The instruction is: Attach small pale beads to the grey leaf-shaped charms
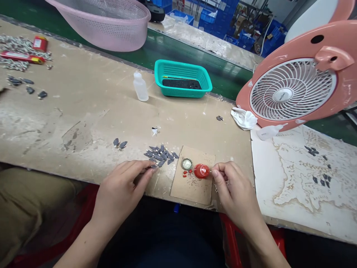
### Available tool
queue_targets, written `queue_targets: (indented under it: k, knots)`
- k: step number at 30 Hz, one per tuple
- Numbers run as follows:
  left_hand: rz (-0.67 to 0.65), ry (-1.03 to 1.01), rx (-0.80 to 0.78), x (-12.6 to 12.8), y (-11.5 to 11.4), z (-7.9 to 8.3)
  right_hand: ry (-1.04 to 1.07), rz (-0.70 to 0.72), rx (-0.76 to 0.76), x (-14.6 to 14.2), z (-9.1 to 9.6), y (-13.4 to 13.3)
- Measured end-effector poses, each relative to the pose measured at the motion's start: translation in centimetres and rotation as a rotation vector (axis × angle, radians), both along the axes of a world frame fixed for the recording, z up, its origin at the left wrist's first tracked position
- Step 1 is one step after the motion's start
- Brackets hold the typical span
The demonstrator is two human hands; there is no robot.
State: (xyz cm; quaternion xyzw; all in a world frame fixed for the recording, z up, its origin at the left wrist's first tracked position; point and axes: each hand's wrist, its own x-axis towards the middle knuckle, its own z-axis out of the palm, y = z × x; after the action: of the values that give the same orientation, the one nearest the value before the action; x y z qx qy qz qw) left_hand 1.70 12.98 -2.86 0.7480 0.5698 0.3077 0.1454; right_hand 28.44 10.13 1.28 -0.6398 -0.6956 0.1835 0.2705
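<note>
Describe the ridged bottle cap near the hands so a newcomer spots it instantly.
From the pink fan, look left along the workbench to the cardboard piece. The bottle cap sits on it: ridged metal rim, pale centre, just left of a bigger red plastic cap.

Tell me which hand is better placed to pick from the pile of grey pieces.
Left, probably: the left hand has its fingertips at the edge of the pile of dark grey pieces, while the right hand is further off, beyond the red plastic cap.
</note>
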Motion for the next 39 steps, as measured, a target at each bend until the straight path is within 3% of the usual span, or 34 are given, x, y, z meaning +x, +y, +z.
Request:
queue_targets:
  k: [5, 10, 20, 31, 39]
  knots:
    - [-0.06, -0.235, -0.048, 0.1, -0.3, 0.4, -0.046, -0.001, -0.04, -0.2, 0.1, 0.3]
    - [-0.08, -0.335, -0.119, 0.2, -0.5, 0.7, -0.098, 0.003, -0.035, -0.3, 0.1, 0.4]
    - [0.088, -0.535, -0.336, 0.4, -1.3, 0.6, -0.151, 0.016, -0.033, -0.3, 0.2, 0.5]
    - [-0.023, -0.909, -0.63, 0.9, -0.9, 1.6, 0.003, -0.039, -0.076, -0.2, 0.6, 0.0]
    - [-0.063, -1.001, -0.619, 2.1, -1.5, 1.8, -0.1, -0.019, -0.014, -0.5, 0.2, 0.1]
